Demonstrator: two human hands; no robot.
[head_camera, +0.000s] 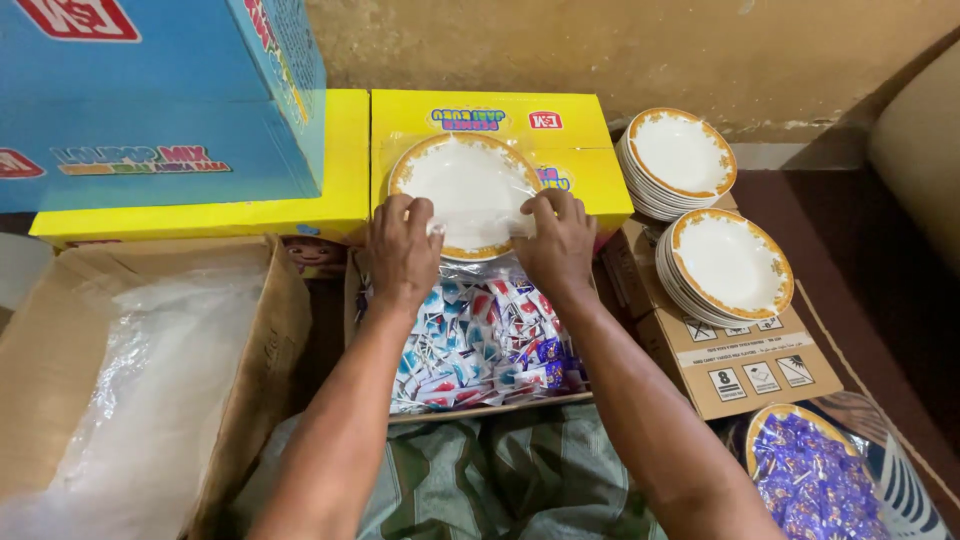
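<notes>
Pinched between thumb and fingers of both hands is a clear plastic wrap (478, 215) stretched over a plate (462, 192). Its near edge is clamped by the left hand (402, 250) at one side and by the right hand (556, 245) at the other, apparently so the film is kept taut across the bowl of the plate; whether the film is a bag or a loose sheet cannot be told. The plate is rested flat on a yellow box (560, 150), which serves as a raised work surface just beyond the grip. Directly below the wrists a carton of small wrapped sweets (480, 345) is kept within easy reach. To the right of the grip, two plate stacks (700, 210) are set on a cardboard box (740, 365). Left of it, an open carton (140, 380) lined with plastic is placed.
</notes>
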